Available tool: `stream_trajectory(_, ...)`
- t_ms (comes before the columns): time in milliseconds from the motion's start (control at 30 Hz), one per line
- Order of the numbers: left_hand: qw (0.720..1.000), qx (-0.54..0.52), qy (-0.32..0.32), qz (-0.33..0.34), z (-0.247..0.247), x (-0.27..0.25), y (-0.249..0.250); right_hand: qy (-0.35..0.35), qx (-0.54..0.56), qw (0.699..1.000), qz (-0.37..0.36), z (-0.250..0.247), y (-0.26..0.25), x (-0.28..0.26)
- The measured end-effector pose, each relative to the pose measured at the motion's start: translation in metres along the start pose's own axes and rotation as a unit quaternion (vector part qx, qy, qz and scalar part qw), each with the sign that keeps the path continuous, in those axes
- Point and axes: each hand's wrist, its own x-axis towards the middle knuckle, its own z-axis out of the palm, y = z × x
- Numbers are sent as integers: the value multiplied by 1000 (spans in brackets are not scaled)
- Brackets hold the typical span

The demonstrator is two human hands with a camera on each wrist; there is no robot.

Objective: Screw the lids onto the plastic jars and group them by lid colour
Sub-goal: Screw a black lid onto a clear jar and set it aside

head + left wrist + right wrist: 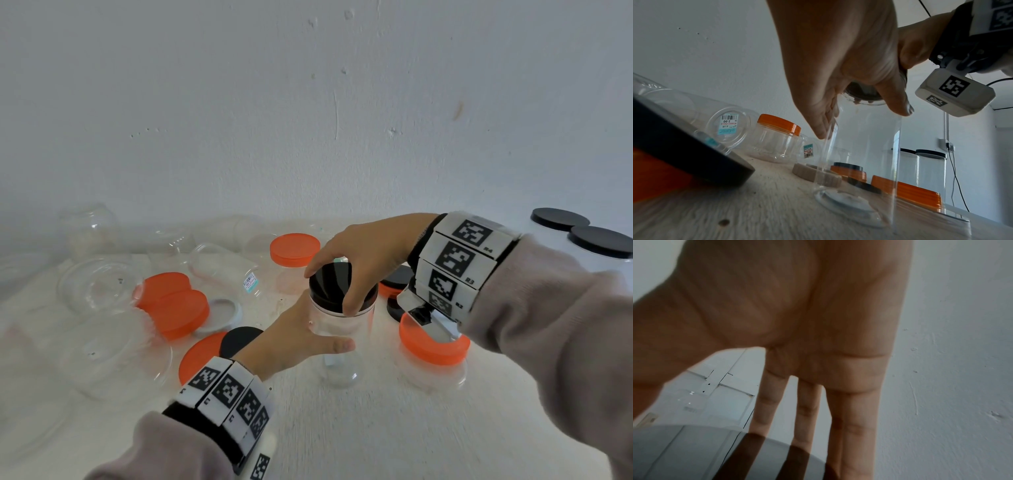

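Note:
A tall clear jar [342, 346] stands upright at the table's middle with a black lid [329, 277] on its mouth. My left hand [318, 329] wraps the jar's body from the left, thumb in front and fingers behind. My right hand [334, 287] comes down from the right and grips the black lid's rim with curled fingers and thumb. In the left wrist view my left hand [838, 81] holds the jar wall [859, 154], with the lid's underside [861, 94] above. The right wrist view shows my fingers [851, 426] over the glossy lid [694, 451].
Loose orange lids [178, 308] and a black lid [239, 339] lie left of the jar, with a white lid [222, 310]. Empty clear jars [222, 267] lie on their sides at the back left. Orange-lidded jars [433, 346] stand nearby; two black-lidded jars [560, 218] stand far right.

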Motion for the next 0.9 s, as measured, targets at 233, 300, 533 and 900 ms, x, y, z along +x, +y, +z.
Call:
stream_trajectory(233, 1000, 4, -1, 2, 1, -1, 4, 15, 12, 1000, 8, 3, 2, -1)
stream_trajectory(300, 1000, 2, 0, 1, 1, -1, 4, -5, 7, 1000, 20, 2, 2, -1)
stream_trajectory(533, 1000, 11, -5, -5, -2, 0, 2, -11, -13, 1000, 20, 1, -1, 0)
stream_trajectory(900, 1000, 9, -6, 0, -1, 1, 2, -14, -10, 1000, -1, 0, 1, -1)
